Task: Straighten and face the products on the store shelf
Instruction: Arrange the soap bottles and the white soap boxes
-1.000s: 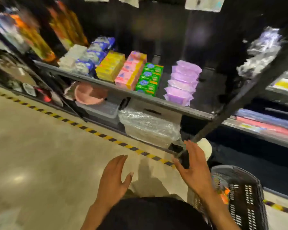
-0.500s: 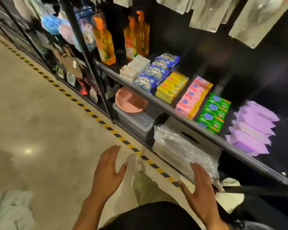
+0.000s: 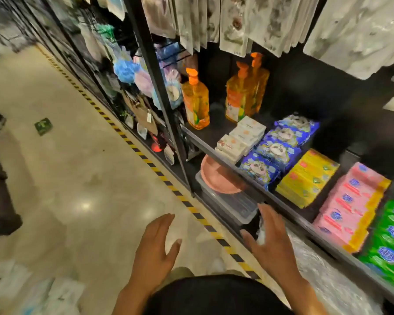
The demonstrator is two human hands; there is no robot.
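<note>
Both empty, fingers straight: left hand (image 3: 155,244), right hand (image 3: 268,242), below black metal shelf (image 3: 214,133). Blue plastic wipe packs (image 3: 273,153) on it look soft, light, probably slippery; take by the sides.

the left hand (image 3: 156,244) and right hand (image 3: 270,242) are bare, and the forearms (image 3: 305,294) run bare down to the bottom edge of the view. a short, trimmed nail shows on the left thumb. between the wrists bulges a plain black garment (image 3: 216,294), its kind unclear. just above it peeks a strip of olive-khaki fabric (image 3: 182,272), soft and blurred.
</note>
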